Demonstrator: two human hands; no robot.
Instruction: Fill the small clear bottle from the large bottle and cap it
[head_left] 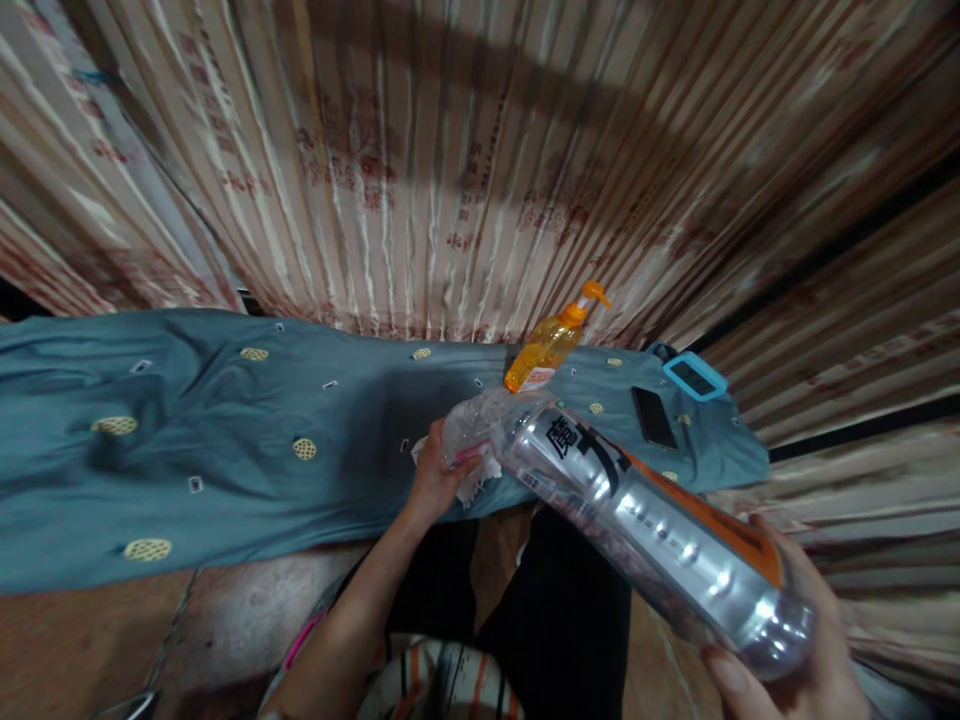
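My right hand (787, 650) grips the base of a large clear plastic bottle (645, 520) with black characters and an orange stripe, held tilted with its neck pointing up-left. My left hand (435, 480) is closed on a crumpled white cloth or tissue (476, 455) pressed around the bottle's neck end. Both meet at the front edge of a surface covered with a teal cloth (225, 440).
An orange pump bottle (551, 345) stands on the teal cloth just behind the hands. A dark phone (654, 417) and a small blue-framed device (694, 377) lie to the right. A striped curtain (450, 170) hangs behind. My legs in dark clothing are below.
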